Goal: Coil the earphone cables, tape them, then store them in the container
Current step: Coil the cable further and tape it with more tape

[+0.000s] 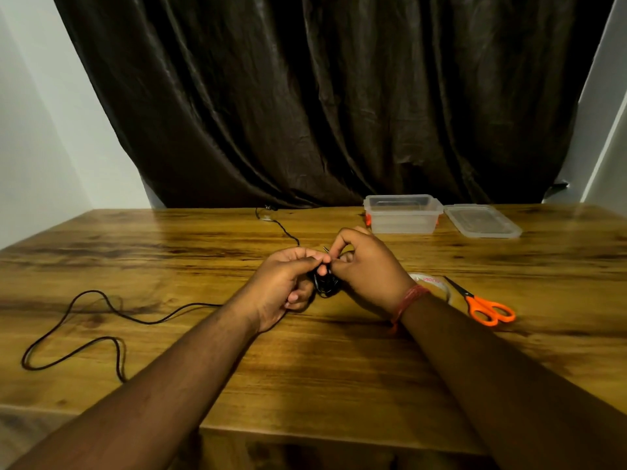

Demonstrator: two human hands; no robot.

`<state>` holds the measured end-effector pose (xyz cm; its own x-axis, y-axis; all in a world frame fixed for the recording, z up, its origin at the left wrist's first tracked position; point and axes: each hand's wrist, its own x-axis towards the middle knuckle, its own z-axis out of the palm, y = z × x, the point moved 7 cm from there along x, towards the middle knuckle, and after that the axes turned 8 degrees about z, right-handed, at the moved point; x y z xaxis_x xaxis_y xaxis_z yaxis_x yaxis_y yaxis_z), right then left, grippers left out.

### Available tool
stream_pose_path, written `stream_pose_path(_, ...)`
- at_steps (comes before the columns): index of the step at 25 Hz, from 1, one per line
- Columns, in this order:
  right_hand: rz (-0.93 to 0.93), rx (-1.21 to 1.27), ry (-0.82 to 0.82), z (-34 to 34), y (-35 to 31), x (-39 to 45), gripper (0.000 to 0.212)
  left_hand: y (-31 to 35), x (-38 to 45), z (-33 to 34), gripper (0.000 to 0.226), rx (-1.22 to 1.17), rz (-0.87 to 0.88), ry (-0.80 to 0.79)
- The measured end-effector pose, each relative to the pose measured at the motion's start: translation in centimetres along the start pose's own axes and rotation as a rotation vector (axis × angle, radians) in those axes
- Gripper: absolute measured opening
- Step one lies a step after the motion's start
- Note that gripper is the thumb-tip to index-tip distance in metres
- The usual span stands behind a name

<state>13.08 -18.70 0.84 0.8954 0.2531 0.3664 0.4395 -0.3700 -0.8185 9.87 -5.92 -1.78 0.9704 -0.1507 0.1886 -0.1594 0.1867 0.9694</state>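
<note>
My left hand (286, 283) and my right hand (364, 266) meet over the middle of the wooden table (305, 385). Between them hangs a small black coil of earphone cable (325, 284); both hands pinch it, and its metal plug sticks up by my right fingers. A second black earphone cable (101, 313) lies loose in loops on the left of the table. Another thin stretch of cable (281, 228) runs from my hands toward the far edge. The clear plastic container (402, 213) stands open at the back right. A tape roll (432, 283) lies partly hidden behind my right wrist.
The container's clear lid (481, 220) lies flat to the right of it. Orange-handled scissors (485, 307) rest on the table right of the tape roll. A dark curtain (322, 96) hangs behind the table. The table's near edge runs just below my forearms.
</note>
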Motion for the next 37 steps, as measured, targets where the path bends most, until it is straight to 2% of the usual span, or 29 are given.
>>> stream_pose_path(3,0.13,0.158,-0.046,0.6,1.7,0.5,0.009,0.2,0.2,-0.5,0.017,0.101,0.034,0.061)
stream_pose_path(8,0.159,0.174,-0.064,1.2,2.0,0.5,0.008,1.0,-0.2,-0.1,0.018,0.241,0.101,0.162)
stream_pose_path(14,0.276,0.459,-0.125,2.1,2.0,0.0,0.013,0.8,-0.1,-0.9,0.016,0.392,0.16,0.162)
stream_pose_path(20,0.211,0.413,0.028,0.1,1.6,0.3,0.018,0.8,-0.1,-1.5,0.024,0.373,0.138,0.234)
stream_pose_path(25,0.219,0.497,-0.007,0.4,1.1,0.1,0.01,0.8,0.2,-1.2,0.019,0.317,0.131,0.223)
stream_pose_path(28,0.286,0.506,-0.057,1.0,1.2,-0.1,0.011,0.3,0.5,-1.6,0.025,0.261,0.145,0.215)
stream_pose_path(33,0.409,0.681,-0.177,1.7,1.3,-0.6,0.011,0.6,0.4,-1.5,0.027,0.372,0.187,0.208)
stream_pose_path(37,0.351,0.595,-0.193,2.0,1.2,-0.5,0.014,1.2,-0.1,-0.7,0.018,0.588,0.276,0.148)
